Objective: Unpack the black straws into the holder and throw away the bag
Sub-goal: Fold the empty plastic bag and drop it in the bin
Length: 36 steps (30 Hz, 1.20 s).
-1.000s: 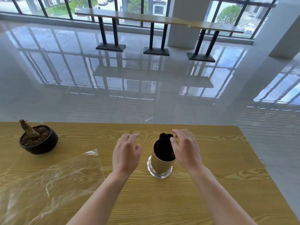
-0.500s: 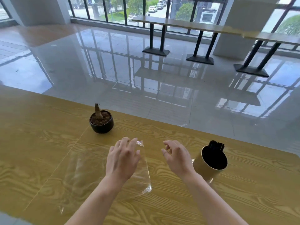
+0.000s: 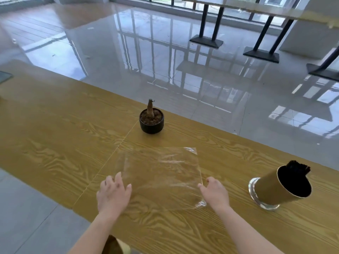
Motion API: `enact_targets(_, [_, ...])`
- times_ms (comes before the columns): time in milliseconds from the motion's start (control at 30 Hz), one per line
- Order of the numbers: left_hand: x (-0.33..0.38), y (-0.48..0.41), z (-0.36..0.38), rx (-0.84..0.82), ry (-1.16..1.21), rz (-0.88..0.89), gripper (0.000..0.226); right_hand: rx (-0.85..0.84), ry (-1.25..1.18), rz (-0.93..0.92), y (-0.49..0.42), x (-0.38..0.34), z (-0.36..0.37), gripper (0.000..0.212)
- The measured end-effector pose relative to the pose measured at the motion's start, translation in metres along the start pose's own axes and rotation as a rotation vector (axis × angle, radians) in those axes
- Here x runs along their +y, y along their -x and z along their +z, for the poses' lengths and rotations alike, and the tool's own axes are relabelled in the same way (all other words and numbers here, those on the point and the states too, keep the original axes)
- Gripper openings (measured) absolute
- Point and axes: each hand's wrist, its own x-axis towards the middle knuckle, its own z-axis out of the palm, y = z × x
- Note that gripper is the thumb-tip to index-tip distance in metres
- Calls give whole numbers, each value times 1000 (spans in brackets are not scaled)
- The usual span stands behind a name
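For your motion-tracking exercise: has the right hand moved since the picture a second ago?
Yes. The right hand has left the holder of straws and gone leftward to the right edge of the bag, well clear of the holder.

Bright daylight from the windows (image 3: 229,8) at the far wall, with strong glare and mirrored frames across the glossy floor tiles (image 3: 165,57). Soft, faint shadows only beneath the plant pot (image 3: 151,123) and straw holder (image 3: 278,187). Slight overall softness; marked wide-angle bending toward the edges, table (image 3: 55,136) lines curved.
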Motion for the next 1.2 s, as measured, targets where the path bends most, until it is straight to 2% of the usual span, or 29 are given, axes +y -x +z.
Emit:
enact_targets(133, [-12, -4, 16, -122, 84, -142, 86, -38, 24, 95, 1, 1, 8, 52])
enact_targets(233, [-9, -8, 22, -157, 240, -215, 81, -45, -14, 141, -1, 2, 10, 49])
enact_targets(333, [-6, -11, 24, -171, 304, -242, 75, -48, -107, 189, -3, 5, 11, 33])
enact_targets(433, [-3, -15, 23, -229, 407, -326, 55, -9, -299, 215, -5, 9, 11, 10])
enact_targets(500, [0, -15, 22, -233, 462, -356, 35, 17, -400, 219, -5, 11, 8, 6])
enact_targets(533, [1, -15, 22, -229, 469, -357, 31, 26, -424, 215, -5, 11, 5, 6])
enact_targets(633, [4, -12, 22, -197, 488, -386, 53, 53, -434, 199, -5, 13, -4, 5])
enact_targets(733, [2, -2, 27, -237, 491, -429, 78, 68, -453, 223, -8, 15, -10, 9])
enact_targets(867, [9, 20, 36, -280, 503, -518, 91, 65, -671, 288, -11, 18, -19, 5])
enact_targets(1067, [24, 22, 35, -266, 812, -655, 79, 11, -821, 284, -7, 15, -30, 5])
enact_targets(1167, [28, 22, 29, -405, 931, -723, 66, -2, -825, 273, -7, 15, -33, 5])
enact_targets(1200, [30, 23, 29, -420, 958, -709, 56, -5, -803, 262, -6, 14, -34, 6])
